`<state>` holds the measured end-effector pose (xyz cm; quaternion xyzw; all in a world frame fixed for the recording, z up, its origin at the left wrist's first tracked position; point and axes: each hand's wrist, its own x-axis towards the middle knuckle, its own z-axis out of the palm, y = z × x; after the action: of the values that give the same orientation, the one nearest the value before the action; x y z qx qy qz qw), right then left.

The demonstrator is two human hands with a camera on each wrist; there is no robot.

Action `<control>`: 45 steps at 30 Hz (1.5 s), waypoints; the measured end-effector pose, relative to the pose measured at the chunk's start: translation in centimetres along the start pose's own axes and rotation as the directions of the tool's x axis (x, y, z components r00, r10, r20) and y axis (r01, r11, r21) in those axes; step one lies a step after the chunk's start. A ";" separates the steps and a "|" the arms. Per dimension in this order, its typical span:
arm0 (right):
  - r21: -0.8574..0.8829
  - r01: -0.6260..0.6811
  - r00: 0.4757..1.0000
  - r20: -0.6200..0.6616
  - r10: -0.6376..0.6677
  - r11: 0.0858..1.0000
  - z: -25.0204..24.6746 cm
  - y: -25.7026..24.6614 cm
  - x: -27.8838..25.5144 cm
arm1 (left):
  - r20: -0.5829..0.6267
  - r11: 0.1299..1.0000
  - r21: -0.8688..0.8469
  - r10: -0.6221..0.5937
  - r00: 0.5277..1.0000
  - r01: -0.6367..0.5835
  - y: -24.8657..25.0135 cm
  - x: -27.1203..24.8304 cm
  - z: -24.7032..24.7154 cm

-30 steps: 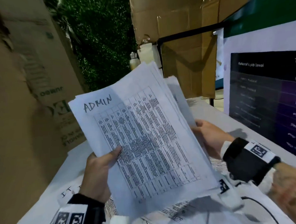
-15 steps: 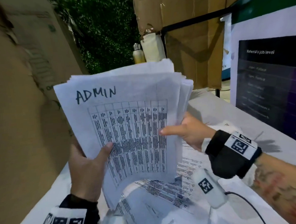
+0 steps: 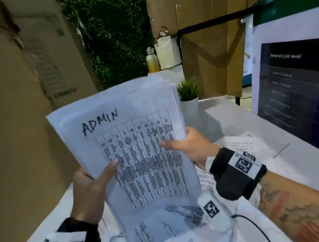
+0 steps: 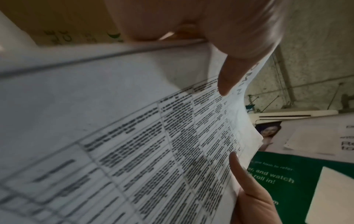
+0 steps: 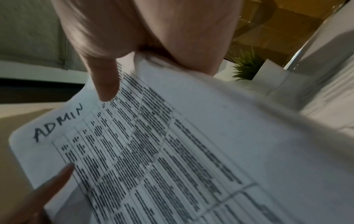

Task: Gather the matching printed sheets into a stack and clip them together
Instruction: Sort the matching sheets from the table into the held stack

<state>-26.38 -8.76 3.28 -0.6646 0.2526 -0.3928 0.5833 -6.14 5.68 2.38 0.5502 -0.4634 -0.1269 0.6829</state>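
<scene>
I hold a stack of printed sheets (image 3: 130, 143) upright over the table; the top sheet has a table of text and "ADMIN" handwritten at its head. My left hand (image 3: 92, 188) grips the stack's left edge, thumb on the front. My right hand (image 3: 185, 147) grips the right edge, thumb pressed across the print. The stack's lower end curls toward the table. In the left wrist view the sheets (image 4: 153, 144) fill the frame with both thumbs on them. The right wrist view shows the same top sheet (image 5: 153, 151). No clip is in view.
More printed sheets (image 3: 235, 145) lie loose on the white table (image 3: 227, 116). A small potted plant (image 3: 187, 96) stands just behind the stack. Cardboard boxes (image 3: 19, 125) close in on the left, a poster board (image 3: 291, 83) on the right. A cable (image 3: 252, 226) trails at the near right.
The stack has tilted so its top leans right again, after being squared upright. My right thumb stays on the front, where a second ago that hand held from behind.
</scene>
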 end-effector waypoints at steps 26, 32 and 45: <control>-0.883 -0.207 0.940 -0.060 0.337 0.420 -6.7 4.2 0.8 | -0.105 0.960 -0.050 -0.279 0.954 0.276 -3.9 -0.6 -0.5; -0.298 -0.099 0.987 -0.152 0.055 0.949 -7.8 2.8 -0.7 | 0.043 0.807 -0.384 -0.470 0.882 0.449 -3.8 -0.2 -0.2; 0.028 -0.103 0.995 0.003 0.103 0.994 -4.2 1.6 -2.2 | -0.001 0.873 -0.339 -0.374 0.928 0.351 -3.4 0.1 1.4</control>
<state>-30.84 -9.69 1.27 -0.6427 0.2804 -0.3652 0.6123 -6.02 3.54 -0.54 0.5077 -0.3010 -0.3109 0.7450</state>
